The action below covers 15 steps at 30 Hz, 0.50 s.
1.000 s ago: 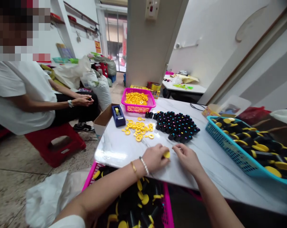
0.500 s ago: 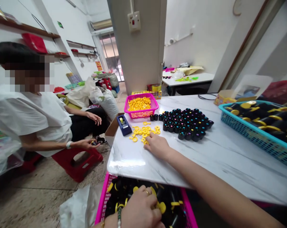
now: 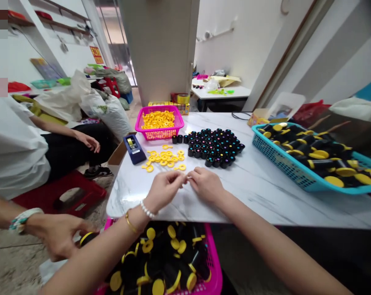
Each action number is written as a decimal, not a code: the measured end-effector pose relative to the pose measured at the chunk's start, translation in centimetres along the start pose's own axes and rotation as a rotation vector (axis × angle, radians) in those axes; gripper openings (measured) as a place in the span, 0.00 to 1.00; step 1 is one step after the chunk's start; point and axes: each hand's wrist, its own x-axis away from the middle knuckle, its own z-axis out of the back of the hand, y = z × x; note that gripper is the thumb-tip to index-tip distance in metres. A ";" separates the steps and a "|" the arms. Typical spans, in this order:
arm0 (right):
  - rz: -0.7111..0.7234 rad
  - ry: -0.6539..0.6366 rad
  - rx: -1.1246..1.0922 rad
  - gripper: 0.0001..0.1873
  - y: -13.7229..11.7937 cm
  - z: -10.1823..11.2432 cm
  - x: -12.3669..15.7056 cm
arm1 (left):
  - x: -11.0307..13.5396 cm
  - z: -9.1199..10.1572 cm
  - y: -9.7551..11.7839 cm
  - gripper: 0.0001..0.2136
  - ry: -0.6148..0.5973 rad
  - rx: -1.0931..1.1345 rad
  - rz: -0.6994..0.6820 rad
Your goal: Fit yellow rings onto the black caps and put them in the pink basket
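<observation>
Above the front of the white marbled table (image 3: 234, 200), my left hand (image 3: 165, 188) and my right hand (image 3: 205, 184) meet, fingertips pinched together. Whatever they hold is too small and covered to make out. Just beyond them lie loose yellow rings with short tabs (image 3: 165, 157). Behind and to the right stands a cluster of short black cylinders (image 3: 216, 147) with coloured dots on top. Under my left forearm, a lower pink basket (image 3: 216, 266) holds black pieces with yellow round ends (image 3: 173, 246).
A blue tape dispenser (image 3: 134, 149) and a pink basket of yellow rings (image 3: 159, 135) stand at the back left. A turquoise basket (image 3: 296, 168) of black-and-yellow pieces is on the right. At left, a co-worker's hand (image 3: 59, 233) holds a black-and-yellow piece beside the lower basket.
My left hand has risen from the lower basket, and my right hand has drawn back from the yellow rings; they now meet. The co-worker's hand has come towards the lower basket. The view has shifted right.
</observation>
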 end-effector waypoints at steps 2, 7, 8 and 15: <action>-0.026 0.046 -0.043 0.13 0.7 -0.1 0.5 | -2.0 0.1 0.6 0.12 0.037 0.186 0.027; 0.108 0.076 -0.095 0.18 0.2 -0.3 -0.5 | -6.5 -1.4 0.6 0.12 0.057 0.529 0.157; 0.164 0.059 -0.090 0.17 -0.1 -0.3 -0.7 | -6.9 -1.7 0.5 0.11 0.049 0.514 0.185; 0.186 0.094 -0.120 0.12 0.7 -1.1 1.4 | -1.8 1.9 3.8 0.10 -0.129 0.017 0.075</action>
